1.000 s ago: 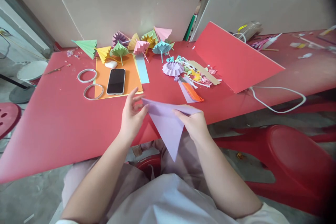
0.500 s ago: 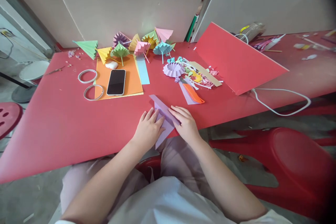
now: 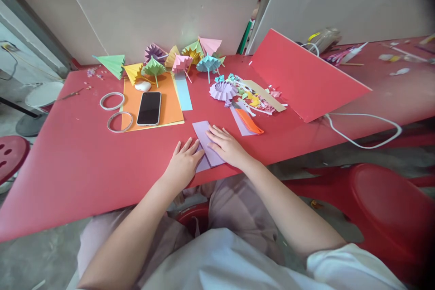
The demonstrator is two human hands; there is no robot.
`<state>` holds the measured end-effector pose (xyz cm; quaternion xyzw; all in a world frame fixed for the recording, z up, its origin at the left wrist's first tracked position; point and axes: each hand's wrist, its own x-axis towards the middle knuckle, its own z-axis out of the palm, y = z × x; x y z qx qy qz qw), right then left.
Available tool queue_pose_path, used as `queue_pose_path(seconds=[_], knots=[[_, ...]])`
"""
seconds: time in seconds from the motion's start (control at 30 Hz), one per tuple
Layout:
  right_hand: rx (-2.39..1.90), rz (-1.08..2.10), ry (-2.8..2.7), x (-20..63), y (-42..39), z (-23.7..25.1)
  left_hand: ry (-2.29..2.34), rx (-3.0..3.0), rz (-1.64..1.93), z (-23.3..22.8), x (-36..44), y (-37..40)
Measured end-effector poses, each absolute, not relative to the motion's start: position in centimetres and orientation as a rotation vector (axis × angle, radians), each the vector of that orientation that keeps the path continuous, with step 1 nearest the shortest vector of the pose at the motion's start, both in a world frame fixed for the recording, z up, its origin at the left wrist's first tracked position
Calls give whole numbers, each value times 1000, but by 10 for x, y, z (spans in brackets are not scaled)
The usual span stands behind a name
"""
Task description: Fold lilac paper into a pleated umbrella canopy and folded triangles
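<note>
Workpiece: folded lilac paper [image 3: 210, 155], flat on the red bench [image 3: 136, 158], close to its near edge and in front of the wearer.
Long axis: the upper folded band runs obliquely, from a far end on the left to a near end on the right, the near end pointing toward the wearer.
Lower layer: a second lilac area shows from under the left side of the band, toward the wearer; its full outline is hidden by the left hand [image 3: 183, 161].
Left hand: palm down, fingers slightly spread, fingertips at the paper's left margin; no pinch visible. The paper lies to the right of this hand.
Right hand [image 3: 227, 146]: palm down, fingers extended and a little apart, laid over the right side of the band; no pinch visible. The paper lies to the left of this hand.
Nearer hand: both touch the paper; the right covers more of the band, the left meets the band's left edge and the lower layer.
Uncovered section: the far left corner of the band and a central strip between the two hands.
Adjacent items: orange comb-like tool [image 3: 249, 121] on a lilac strip [image 3: 239, 119], near and to the right; phone [image 3: 149, 108] farther off, to the left.
</note>
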<state>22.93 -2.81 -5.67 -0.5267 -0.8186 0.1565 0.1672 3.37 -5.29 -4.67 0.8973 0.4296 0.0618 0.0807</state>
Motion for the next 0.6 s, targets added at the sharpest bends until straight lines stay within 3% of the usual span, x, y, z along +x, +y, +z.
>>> queue_pose_path(seconds=[0.6], knots=[[-1607,66,-2417,210,-38,-62,1410,2773,312,-38,43,-67]])
